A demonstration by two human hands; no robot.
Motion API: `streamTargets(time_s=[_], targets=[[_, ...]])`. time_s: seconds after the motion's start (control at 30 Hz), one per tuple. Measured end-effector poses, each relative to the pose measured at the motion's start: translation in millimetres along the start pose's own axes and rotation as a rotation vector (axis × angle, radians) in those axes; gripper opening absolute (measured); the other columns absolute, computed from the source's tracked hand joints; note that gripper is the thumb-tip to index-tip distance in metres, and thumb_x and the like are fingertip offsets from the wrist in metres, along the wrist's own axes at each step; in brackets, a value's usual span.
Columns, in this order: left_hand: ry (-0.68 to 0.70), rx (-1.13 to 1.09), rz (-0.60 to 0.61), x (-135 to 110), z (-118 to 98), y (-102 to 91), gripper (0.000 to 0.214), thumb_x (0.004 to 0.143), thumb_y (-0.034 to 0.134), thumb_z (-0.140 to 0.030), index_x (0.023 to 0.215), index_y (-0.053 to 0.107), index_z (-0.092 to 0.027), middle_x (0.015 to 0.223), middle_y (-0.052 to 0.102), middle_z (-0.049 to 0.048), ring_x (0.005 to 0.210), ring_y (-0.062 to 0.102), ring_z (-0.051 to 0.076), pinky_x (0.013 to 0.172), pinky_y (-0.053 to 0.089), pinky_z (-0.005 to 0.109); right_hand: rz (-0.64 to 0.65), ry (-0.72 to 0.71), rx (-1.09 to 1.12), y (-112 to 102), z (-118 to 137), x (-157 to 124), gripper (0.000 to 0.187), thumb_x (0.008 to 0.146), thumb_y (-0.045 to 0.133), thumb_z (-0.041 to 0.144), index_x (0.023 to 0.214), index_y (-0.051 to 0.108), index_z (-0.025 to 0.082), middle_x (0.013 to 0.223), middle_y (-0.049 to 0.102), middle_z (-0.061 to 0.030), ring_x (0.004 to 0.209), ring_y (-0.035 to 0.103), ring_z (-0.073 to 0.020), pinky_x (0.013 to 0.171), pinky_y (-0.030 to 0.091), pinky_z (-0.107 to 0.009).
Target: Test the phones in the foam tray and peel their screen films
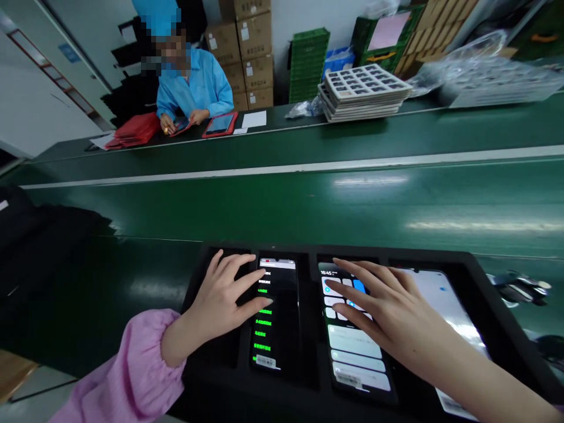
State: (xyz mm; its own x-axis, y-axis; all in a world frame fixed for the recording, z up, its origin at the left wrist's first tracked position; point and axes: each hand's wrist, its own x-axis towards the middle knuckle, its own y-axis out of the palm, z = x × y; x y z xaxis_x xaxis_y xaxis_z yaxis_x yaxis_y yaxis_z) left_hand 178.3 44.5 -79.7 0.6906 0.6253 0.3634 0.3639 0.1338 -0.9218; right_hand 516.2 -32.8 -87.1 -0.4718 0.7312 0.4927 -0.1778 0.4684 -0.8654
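Observation:
A black tray [308,341] with several slots lies before me, phones set in it. My left hand [224,291] spreads its fingers over the left phone [282,329], whose dark screen shows green lines of text; thumb and forefinger are at its left edge. Over the middle phone [356,346] my right hand [388,299] reaches with fingers apart, the tips at the tiles on its lit screen. Whether the fingertips touch the glass I cannot tell. The right phone [458,311], with a pale bright screen, is partly hidden beneath my right hand and forearm.
Across the green belt [282,205], a co-worker [194,88] in blue handles a device beside red cases [134,130]. Stacked white trays [365,88] and plastic-wrapped trays [497,82] stand on the far bench. Metal objects [522,288] lie right of the black tray; dark cloth [48,241] lies left.

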Motion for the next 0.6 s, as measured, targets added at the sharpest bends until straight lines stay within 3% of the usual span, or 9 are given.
streamTargets(time_s=[0.17,0.27,0.33,0.5,0.6], targets=[[-0.03,0.061,0.072,11.9,-1.7,3.8,0.059,0.109,0.055,-0.065,0.147,0.07,-0.023,0.152,0.065,0.0217,0.139,0.063,0.041,0.115,0.046,0.084,-0.006,-0.018,0.011,-1.1,2.0,4.4,0.045,0.119,0.039,0.037,0.115,0.081,0.022,0.136,0.074,-0.0116,0.117,0.066,-0.0315,0.09,0.046,-0.045],[-0.026,0.052,0.098,12.8,-3.1,4.6,0.059,0.107,0.057,-0.068,0.142,0.074,-0.024,0.153,0.065,0.0202,0.141,0.06,0.042,0.117,0.044,0.084,-0.005,-0.028,-0.005,-0.7,2.1,5.1,0.045,0.119,0.039,0.036,0.114,0.081,0.02,0.136,0.073,-0.0125,0.115,0.065,-0.0319,0.091,0.045,-0.045],[-0.001,0.006,0.066,7.5,-3.0,2.3,0.049,0.108,0.061,-0.063,0.134,0.078,-0.026,0.149,0.068,0.0164,0.14,0.06,0.038,0.122,0.04,0.081,-0.013,-0.03,-0.016,0.0,2.5,5.5,0.046,0.119,0.039,0.036,0.113,0.081,0.021,0.136,0.074,-0.0122,0.113,0.065,-0.0316,0.09,0.044,-0.046],[0.044,-0.094,-0.153,-6.0,2.2,-6.2,0.029,0.109,0.065,-0.046,0.127,0.078,-0.027,0.134,0.072,0.0104,0.134,0.065,0.028,0.133,0.032,0.064,-0.023,-0.016,-0.016,0.9,3.6,5.8,0.049,0.12,0.036,0.035,0.11,0.082,0.022,0.136,0.074,-0.0103,0.114,0.064,-0.0316,0.09,0.045,-0.045],[0.009,-0.068,-0.148,-3.4,4.0,-6.1,0.03,0.109,0.065,-0.045,0.128,0.077,-0.026,0.133,0.072,0.0112,0.132,0.066,0.029,0.133,0.032,0.064,-0.032,-0.022,-0.013,1.6,3.2,4.2,0.049,0.12,0.035,0.036,0.111,0.082,0.022,0.136,0.075,-0.01,0.115,0.064,-0.0316,0.089,0.045,-0.045]])
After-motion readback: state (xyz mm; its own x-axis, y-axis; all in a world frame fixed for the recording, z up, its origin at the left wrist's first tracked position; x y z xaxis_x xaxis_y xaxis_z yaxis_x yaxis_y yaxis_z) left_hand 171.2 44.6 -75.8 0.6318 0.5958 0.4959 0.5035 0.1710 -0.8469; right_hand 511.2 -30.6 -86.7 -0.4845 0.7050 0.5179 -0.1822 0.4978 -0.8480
